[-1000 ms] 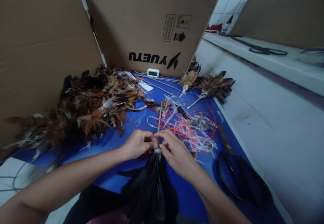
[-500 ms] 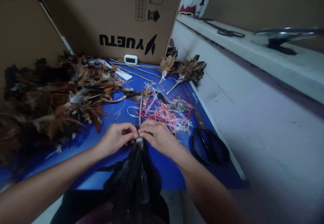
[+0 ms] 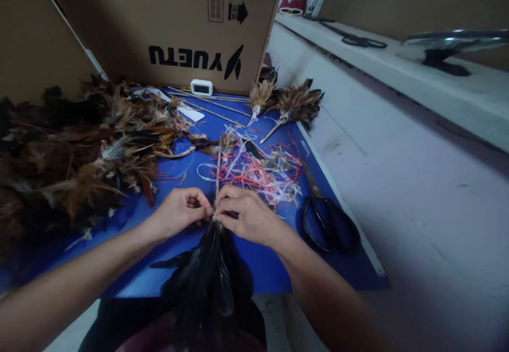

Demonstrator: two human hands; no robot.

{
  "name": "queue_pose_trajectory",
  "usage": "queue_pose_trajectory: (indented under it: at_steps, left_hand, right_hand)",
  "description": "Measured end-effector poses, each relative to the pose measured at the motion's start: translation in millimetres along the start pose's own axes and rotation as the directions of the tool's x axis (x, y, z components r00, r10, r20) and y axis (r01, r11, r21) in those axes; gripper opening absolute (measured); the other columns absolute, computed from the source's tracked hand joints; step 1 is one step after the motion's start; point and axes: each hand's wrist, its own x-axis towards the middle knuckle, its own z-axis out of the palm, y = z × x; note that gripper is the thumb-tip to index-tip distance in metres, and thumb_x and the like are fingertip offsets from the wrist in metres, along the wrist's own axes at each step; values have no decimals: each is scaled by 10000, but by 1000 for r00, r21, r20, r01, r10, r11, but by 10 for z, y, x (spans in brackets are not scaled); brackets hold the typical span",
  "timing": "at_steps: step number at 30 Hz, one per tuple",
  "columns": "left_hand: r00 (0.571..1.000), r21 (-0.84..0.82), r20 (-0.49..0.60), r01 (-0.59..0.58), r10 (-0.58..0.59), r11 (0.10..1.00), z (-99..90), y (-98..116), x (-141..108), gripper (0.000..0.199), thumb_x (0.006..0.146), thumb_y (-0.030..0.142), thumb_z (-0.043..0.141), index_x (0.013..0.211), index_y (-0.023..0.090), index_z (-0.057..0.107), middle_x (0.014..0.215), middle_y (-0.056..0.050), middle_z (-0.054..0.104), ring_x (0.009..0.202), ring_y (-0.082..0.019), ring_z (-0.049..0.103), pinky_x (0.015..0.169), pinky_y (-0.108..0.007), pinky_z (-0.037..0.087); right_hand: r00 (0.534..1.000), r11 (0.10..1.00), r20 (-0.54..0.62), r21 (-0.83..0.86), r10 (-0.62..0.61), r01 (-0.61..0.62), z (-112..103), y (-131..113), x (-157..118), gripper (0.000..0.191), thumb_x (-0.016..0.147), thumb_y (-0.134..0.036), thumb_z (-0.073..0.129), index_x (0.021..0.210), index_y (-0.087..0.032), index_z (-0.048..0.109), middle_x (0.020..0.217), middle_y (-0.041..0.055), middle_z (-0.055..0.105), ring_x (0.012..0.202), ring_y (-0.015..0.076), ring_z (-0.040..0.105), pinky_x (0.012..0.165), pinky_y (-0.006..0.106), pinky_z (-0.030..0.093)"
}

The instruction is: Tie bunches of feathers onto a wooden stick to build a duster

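A feather duster with long black feathers [image 3: 217, 272] lies with its plumes toward me and over the table's near edge. Its thin stick [image 3: 218, 169] points away across the blue table. At the neck, whitish string [image 3: 215, 217] binds the feathers to the stick. My left hand [image 3: 185, 211] pinches what looks like this binding string between thumb and forefinger. From the other side, my right hand [image 3: 244, 211] is closed at the neck, thumb and fingertips together on the duster. The fingertips hide most of the knot area.
Brown feather bundles [image 3: 107, 150] are heaped at left. Red and clear plastic strings [image 3: 258, 172] lie tangled beyond my hands. Black-handled scissors [image 3: 330, 222] rest at right. Finished-looking dusters [image 3: 294, 103], sticks [image 3: 222, 109] and a small white clock [image 3: 201, 87] are near the cardboard box [image 3: 191, 23].
My fingertips have shifted slightly at the neck, and the left fingers have drawn a little away from the right ones. The whole view has shifted slightly.
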Motion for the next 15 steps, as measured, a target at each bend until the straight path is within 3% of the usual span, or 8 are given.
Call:
queue_pose_trajectory:
  at_steps: [7,11,15]
  left_hand:
    - [999,13,-47,-2,3,1000,15,-35,12,74,589,148,679,627,143,615,599,-6,662,548,-111,584,559,-221,466]
    - [987,175,-76,-125,140,977,14,-76,-6,76,642,198,674,643,148,617,618,9,646,551,-99,554,535,-197,425]
    - [957,370,-66,-240,283,897,5,-90,-56,97,732,242,635,680,160,642,670,3,671,622,-118,590,603,-208,443]
  right_hand:
    - [1000,997,20,71,20,-21,1,8,11,98,788,-121,598,774,-178,676,899,21,618,786,120,576,736,249,437]
    - [990,973,-56,203,127,-113,72,36,48,111,802,-130,571,839,-171,667,860,7,592,699,83,540,666,221,429]
    - [982,961,-92,239,163,-137,152,93,75,159,788,-85,555,876,-169,657,900,11,587,695,74,520,660,215,424]
